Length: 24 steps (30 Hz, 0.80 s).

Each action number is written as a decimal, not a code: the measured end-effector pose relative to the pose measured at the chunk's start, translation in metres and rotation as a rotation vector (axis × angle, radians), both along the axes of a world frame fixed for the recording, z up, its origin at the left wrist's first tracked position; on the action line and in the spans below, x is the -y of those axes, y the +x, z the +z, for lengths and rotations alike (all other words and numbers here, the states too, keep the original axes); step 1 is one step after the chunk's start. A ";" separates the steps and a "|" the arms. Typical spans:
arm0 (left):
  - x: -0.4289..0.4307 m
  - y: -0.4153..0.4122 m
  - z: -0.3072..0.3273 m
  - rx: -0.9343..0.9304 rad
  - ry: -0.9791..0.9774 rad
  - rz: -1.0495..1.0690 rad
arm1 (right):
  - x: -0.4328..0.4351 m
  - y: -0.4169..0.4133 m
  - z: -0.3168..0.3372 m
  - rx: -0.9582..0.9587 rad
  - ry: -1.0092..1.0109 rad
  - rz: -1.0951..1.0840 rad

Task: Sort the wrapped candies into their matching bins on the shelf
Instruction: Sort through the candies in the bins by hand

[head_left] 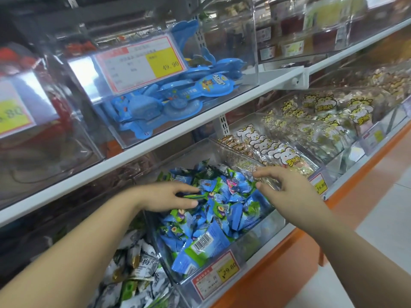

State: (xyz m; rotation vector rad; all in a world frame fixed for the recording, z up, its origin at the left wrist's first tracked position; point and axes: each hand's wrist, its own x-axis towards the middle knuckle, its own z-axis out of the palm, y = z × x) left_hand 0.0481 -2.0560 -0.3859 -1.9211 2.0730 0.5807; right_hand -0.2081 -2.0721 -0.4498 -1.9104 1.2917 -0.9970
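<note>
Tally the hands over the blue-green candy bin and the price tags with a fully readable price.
Hands: 2, left hand pinching a green candy, right hand open
Readable price tags: 3, 49.90 tag, 29.80 tag, 16.80 tag
Total: 5

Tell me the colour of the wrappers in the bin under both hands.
Blue and green wrappers, seen in the head view.

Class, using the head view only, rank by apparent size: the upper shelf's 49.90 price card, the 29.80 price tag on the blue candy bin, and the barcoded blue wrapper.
1. 49.90 price card
2. 29.80 price tag
3. barcoded blue wrapper, though it is partly buried, so ranks 2 and 3 are close.
</note>
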 end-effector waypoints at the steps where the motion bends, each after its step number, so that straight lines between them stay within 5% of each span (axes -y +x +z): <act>1: 0.005 -0.006 0.003 -0.082 -0.031 0.036 | 0.000 0.000 0.001 0.003 -0.002 -0.002; 4: 0.028 -0.030 0.000 -0.249 -0.168 0.113 | 0.000 0.001 0.001 0.009 -0.005 -0.011; 17: 0.090 -0.071 -0.063 -0.146 -0.386 0.271 | 0.005 -0.002 -0.002 0.001 -0.003 -0.023; 24: 0.075 -0.065 -0.045 -0.260 -0.487 0.300 | 0.008 -0.003 -0.002 0.076 0.018 0.004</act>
